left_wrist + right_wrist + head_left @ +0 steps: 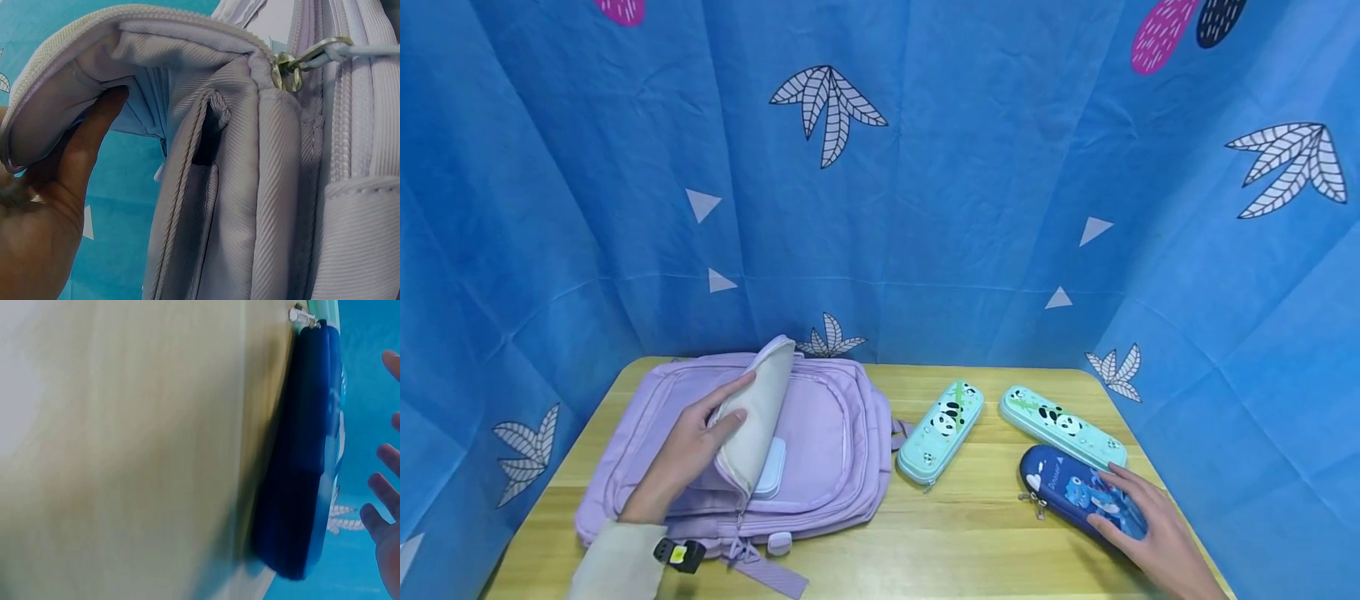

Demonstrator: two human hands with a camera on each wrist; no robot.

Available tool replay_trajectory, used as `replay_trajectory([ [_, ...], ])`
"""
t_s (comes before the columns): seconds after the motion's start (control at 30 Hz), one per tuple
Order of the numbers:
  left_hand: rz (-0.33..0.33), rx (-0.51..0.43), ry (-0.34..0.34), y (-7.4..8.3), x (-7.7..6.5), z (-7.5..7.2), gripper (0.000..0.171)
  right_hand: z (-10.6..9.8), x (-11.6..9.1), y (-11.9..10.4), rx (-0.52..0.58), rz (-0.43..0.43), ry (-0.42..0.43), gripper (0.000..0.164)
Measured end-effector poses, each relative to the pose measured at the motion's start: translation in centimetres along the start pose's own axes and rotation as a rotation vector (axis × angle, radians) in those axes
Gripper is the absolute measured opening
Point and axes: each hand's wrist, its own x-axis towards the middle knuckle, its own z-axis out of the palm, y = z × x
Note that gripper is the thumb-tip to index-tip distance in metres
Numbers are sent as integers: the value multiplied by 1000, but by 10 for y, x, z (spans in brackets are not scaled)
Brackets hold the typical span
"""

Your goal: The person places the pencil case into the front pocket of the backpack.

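Left hand (688, 450) pinches the backpack flap (762, 417) open while right hand (1153, 525), fingers (384, 490) spread, hovers over the blue pencil case (1075, 487), apparently for pickup, which calls for closing around its sides

Left hand (53, 219), at left, grips the flap (178, 50); one digit presses its inner side. Flap arches out from the bag (278, 187), zipper teeth along its edge. Metal pull (287, 72) at upper right, cord (375, 51) attached. Slit (209, 147) below flap gapes. Blue cloth (119, 194) behind.
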Motion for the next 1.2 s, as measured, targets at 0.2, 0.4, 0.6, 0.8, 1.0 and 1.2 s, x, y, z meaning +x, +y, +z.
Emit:
replay_trajectory([
  [0.2, -5, 4, 0, -1, 0, 0, 53, -4, -6, 13, -56, 70, -42, 79],
  [0.4, -19, 6, -4, 0, 1, 0, 54, -2, -12, 25, -63, 62, -42, 88],
  [0.6, -20, 11, -1, 0, 1, 0, 53, 1, -15, 36, -117, 83, -87, 94],
  [0.8, -8, 12, 1, 0, 1, 0, 53, 2, -16, 45, -117, 94, -108, 93],
  [1.0, 7, 15, 5, -1, 1, 0, 53, 2, -16, 53, -129, 114, -137, 96],
  [1.2, -2, 11, 2, -1, 1, -1, 53, 3, -17, 63, -119, 115, -162, 99],
])
